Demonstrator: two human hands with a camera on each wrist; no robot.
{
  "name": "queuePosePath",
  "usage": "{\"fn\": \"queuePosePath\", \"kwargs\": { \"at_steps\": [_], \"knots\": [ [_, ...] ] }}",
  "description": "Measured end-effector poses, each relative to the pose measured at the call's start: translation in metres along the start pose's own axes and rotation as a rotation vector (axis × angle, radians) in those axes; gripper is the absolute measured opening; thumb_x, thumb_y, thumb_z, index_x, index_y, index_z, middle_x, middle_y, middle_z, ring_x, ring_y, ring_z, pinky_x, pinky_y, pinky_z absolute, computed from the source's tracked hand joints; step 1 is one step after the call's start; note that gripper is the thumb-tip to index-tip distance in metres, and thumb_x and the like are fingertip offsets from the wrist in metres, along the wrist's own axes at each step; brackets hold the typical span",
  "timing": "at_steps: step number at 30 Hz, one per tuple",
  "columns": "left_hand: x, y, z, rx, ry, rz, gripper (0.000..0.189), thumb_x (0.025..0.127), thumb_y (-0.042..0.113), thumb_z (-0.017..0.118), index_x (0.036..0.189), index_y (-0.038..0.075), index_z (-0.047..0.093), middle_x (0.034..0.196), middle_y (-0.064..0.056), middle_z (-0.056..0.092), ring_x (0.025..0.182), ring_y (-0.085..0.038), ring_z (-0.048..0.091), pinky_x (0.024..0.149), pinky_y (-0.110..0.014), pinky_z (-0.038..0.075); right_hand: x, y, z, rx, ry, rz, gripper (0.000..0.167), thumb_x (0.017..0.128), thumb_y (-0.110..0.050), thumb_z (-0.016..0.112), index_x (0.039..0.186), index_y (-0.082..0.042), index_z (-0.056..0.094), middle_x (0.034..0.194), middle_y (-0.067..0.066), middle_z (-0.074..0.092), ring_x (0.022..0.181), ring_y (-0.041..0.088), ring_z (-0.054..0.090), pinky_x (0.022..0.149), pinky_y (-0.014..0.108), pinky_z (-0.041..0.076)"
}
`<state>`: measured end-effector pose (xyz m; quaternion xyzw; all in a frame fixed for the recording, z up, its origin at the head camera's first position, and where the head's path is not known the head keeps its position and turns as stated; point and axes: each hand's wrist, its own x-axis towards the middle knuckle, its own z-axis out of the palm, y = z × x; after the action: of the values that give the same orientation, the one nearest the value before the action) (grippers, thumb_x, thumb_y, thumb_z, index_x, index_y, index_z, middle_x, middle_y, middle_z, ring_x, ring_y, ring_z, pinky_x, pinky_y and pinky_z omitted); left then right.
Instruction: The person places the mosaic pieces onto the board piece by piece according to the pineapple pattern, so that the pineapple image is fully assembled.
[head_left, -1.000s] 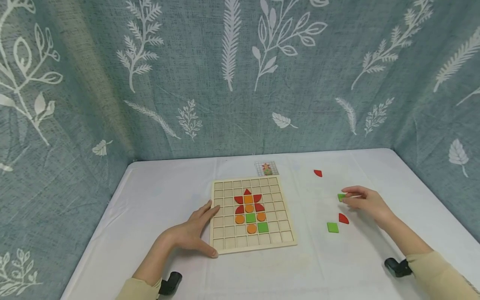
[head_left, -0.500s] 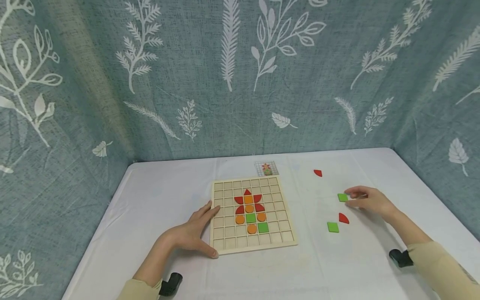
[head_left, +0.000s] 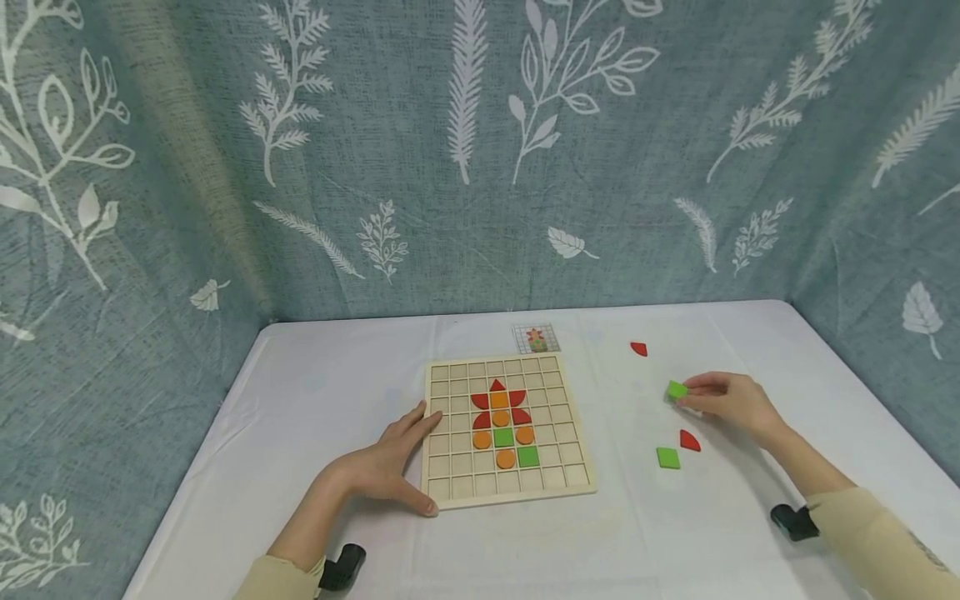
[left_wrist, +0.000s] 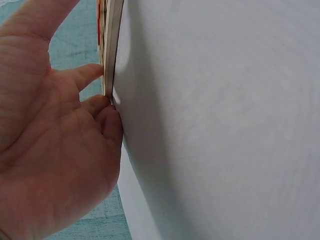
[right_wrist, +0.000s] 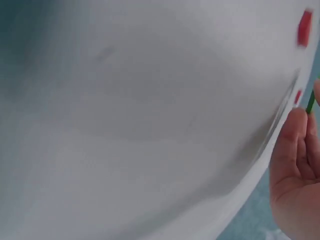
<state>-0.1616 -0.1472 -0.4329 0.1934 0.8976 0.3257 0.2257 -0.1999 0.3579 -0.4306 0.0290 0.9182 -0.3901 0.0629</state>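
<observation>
A square wooden grid board lies on the table, bearing red, orange and green tiles in a flower-like pattern. Along its left edge rests my left hand, fingers spread, thumb at the near-left corner; the left wrist view shows the fingertips touching the board's side. To the right of the board, my right hand pinches a green square tile between thumb and fingers, tilted and slightly raised. In the right wrist view only a sliver of that green tile shows at the fingertips.
On the white table lie another green square tile, a red quarter-circle tile near it, and a second red quarter-circle farther back. A small pattern card sits behind the board. Patterned blue-green curtains enclose the table.
My right hand has taken the green square tile from the table, tilting it and moving it slightly left. Half a second ago the tile lay flat by the fingertips. My left hand stays put.
</observation>
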Motion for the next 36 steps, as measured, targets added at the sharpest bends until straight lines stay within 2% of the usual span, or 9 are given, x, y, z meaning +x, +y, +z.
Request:
{"fn": "queuePosePath", "kwargs": {
  "at_steps": [6,14,21,25,28,32,36],
  "knots": [
    [0.001,-0.001,0.002,0.003,0.001,-0.008,0.121,0.062,0.040,0.091,0.156,0.011,0.020,0.162,-0.016,0.003,0.146,-0.041,0.006,0.109,-0.065,0.021,-0.004,-0.022,0.022,0.156,-0.063,-0.020,0.058,0.083,-0.037,0.078,0.123,0.002,0.062,0.106,0.009,0.071,0.091,0.014,0.066,0.074,0.025,0.054],
    [0.000,-0.002,0.004,0.002,0.001,-0.003,0.121,0.062,0.039,0.092,0.156,0.010,0.021,0.162,-0.017,0.003,0.146,-0.042,0.006,0.109,-0.065,0.021,-0.012,-0.049,0.056,0.209,-0.119,-0.039,0.051,0.082,-0.033,0.079,0.120,0.000,0.065,0.104,0.009,0.071,0.091,0.019,0.068,0.076,0.030,0.055],
    [-0.001,-0.002,0.004,0.004,-0.001,-0.006,0.121,0.062,0.040,0.091,0.156,0.010,0.020,0.162,-0.017,0.002,0.146,-0.041,0.006,0.109,-0.064,0.021,-0.016,-0.074,0.089,0.251,-0.184,-0.081,0.045,0.081,-0.029,0.080,0.115,-0.003,0.067,0.093,0.005,0.073,0.084,0.019,0.070,0.077,0.031,0.054],
    [-0.001,-0.001,0.003,0.006,-0.004,-0.007,0.121,0.063,0.040,0.091,0.156,0.010,0.020,0.162,-0.017,0.002,0.146,-0.041,0.006,0.109,-0.064,0.021,-0.019,-0.091,0.108,0.234,-0.230,-0.098,0.041,0.080,-0.030,0.081,0.111,-0.006,0.068,0.088,0.002,0.073,0.082,0.017,0.069,0.077,0.031,0.053],
    [-0.001,-0.002,0.002,0.011,-0.001,-0.001,0.121,0.063,0.040,0.091,0.156,0.009,0.019,0.162,-0.018,0.002,0.146,-0.042,0.006,0.109,-0.064,0.021,-0.019,-0.103,0.122,0.207,-0.266,-0.139,0.037,0.079,-0.029,0.081,0.107,-0.007,0.069,0.084,0.000,0.072,0.080,0.015,0.067,0.077,0.030,0.051],
    [0.000,-0.003,0.001,0.021,0.005,0.015,0.122,0.063,0.041,0.091,0.156,0.009,0.019,0.162,-0.018,0.002,0.146,-0.042,0.006,0.109,-0.063,0.021,-0.019,-0.116,0.137,0.157,-0.307,-0.237,0.032,0.079,-0.026,0.082,0.102,-0.008,0.071,0.077,-0.003,0.070,0.075,0.013,0.064,0.077,0.030,0.050],
    [0.000,-0.004,0.001,0.021,0.005,0.026,0.122,0.063,0.040,0.091,0.156,0.009,0.019,0.162,-0.017,0.001,0.146,-0.041,0.005,0.110,-0.063,0.021,-0.019,-0.128,0.150,0.122,-0.343,-0.339,0.026,0.079,-0.021,0.082,0.099,-0.007,0.070,0.074,-0.005,0.068,0.071,0.012,0.063,0.071,0.027,0.051]
  ]
}}
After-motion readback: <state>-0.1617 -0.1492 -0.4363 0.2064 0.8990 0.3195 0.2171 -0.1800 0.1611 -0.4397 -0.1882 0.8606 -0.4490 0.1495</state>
